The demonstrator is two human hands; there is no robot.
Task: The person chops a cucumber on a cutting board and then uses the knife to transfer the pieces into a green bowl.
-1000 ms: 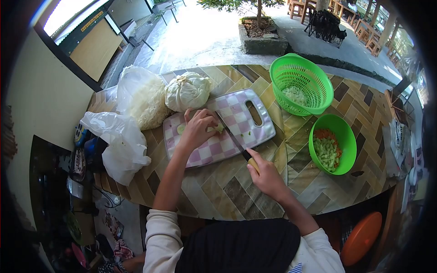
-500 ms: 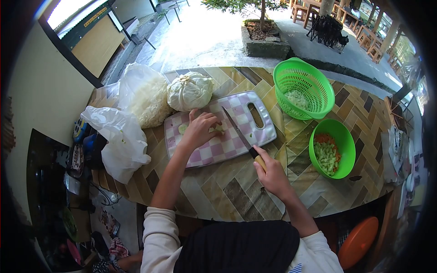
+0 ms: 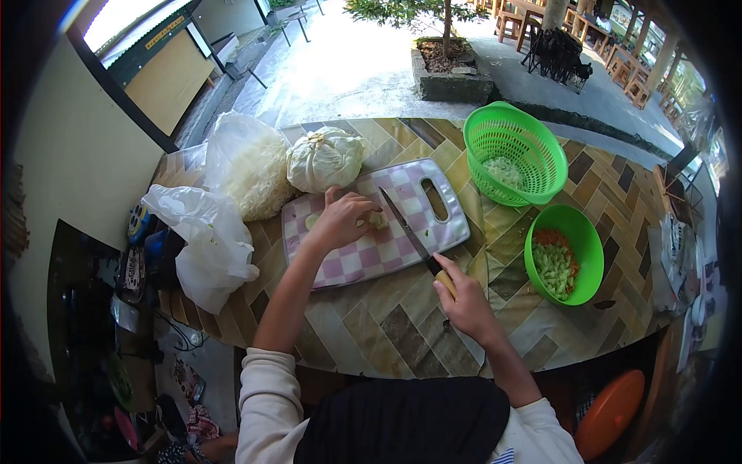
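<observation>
My right hand is closed round the wooden handle of a kitchen knife. Its long dark blade points up and left over the pink-and-white checked cutting board. Above the board's left half, my left hand has curled fingers on a small pale green vegetable piece, partly hidden by the fingertips. A pale round slice lies left of that hand. Just behind the board sits a whole cabbage.
A clear bag of shredded cabbage and a white plastic bag lie at the left. On the right stand a green colander with pale shreds and a green bowl of diced green and orange vegetables.
The view has shifted very slightly. My left hand stays over the vegetable pieces with little movement, and the knife remains in my right hand at nearly the same slant.
</observation>
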